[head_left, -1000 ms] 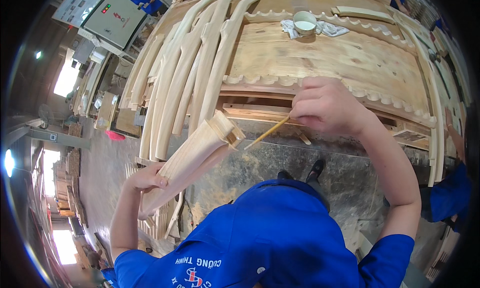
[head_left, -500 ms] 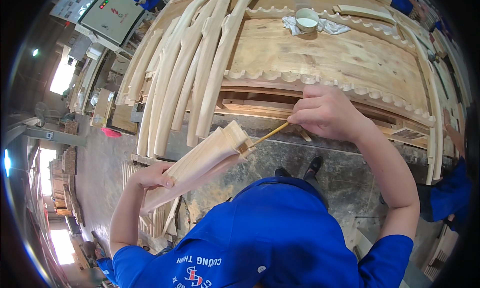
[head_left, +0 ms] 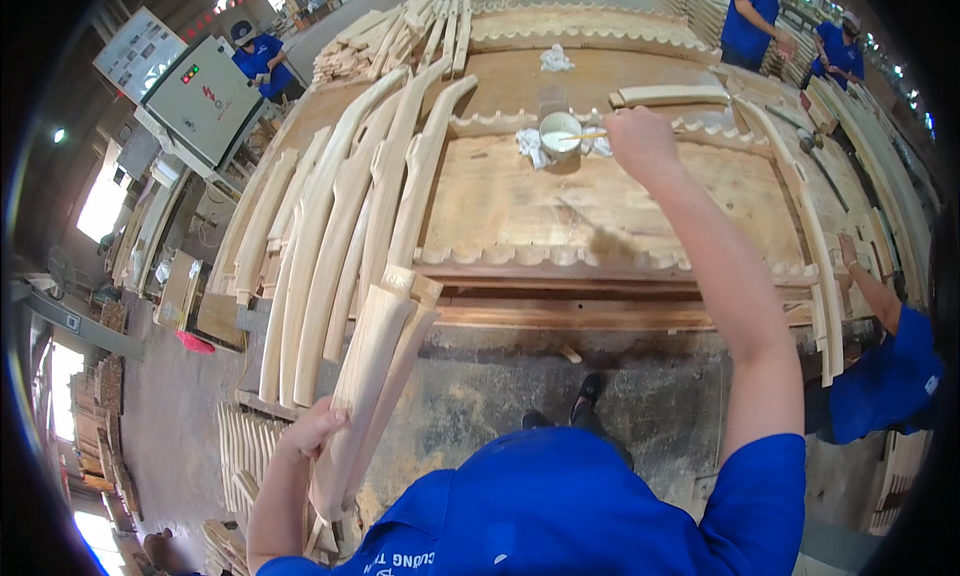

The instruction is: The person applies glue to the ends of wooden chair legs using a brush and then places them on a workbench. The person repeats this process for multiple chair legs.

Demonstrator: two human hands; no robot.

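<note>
My left hand (head_left: 315, 428) is closed around the lower part of a pale, shaped wooden furniture part (head_left: 370, 376), tilted with its notched end up and away from me. A lengthwise groove or gap runs down it; whether it is one piece or two is unclear. Out over the table, my right hand (head_left: 642, 148) grips a thin yellowish stick (head_left: 592, 135). The stick's far end dips into a small bowl (head_left: 560, 155) of white liquid, standing on a crumpled white cloth (head_left: 532, 148).
Several curved wooden pieces (head_left: 335, 191) lie side by side at the table's left. Scalloped wooden strips (head_left: 600, 260) edge a plywood panel (head_left: 500, 201). A control cabinet (head_left: 190, 101) stands far left. Co-workers in blue are at the right (head_left: 885, 376) and far side (head_left: 748, 26).
My right hand has moved from the wooden part's notched end out to the bowl, taking the stick along. The wooden part has swung more upright and left. My view has tilted up.
</note>
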